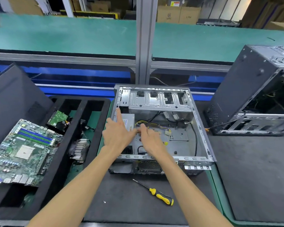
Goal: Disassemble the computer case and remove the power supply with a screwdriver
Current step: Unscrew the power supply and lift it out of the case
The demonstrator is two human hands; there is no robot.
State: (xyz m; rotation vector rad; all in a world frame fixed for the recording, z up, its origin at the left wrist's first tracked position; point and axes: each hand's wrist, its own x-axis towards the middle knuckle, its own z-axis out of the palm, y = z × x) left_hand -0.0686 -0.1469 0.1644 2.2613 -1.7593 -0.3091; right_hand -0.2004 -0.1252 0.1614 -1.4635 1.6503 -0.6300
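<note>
An open computer case [202, 128] lies on its side in the middle of the bench. Its grey power supply [129, 121] sits in the left inner corner, with yellow and black cables [161, 126] running from it. My left hand [117, 133] reaches into the case over the power supply, index finger stretched toward the case's left wall. My right hand [150, 140] is beside it, fingers bent down among the cables; whether they hold one is hidden. A yellow-and-black screwdriver [161, 194] lies on the black mat in front of the case, untouched.
A black foam tray [95, 115] on the left holds a hard drive [59, 119] and a heatsink [79, 149]; a green motherboard [21, 151] lies on it. A second case [246, 89] stands at the right. A dark panel [11, 102] leans at far left.
</note>
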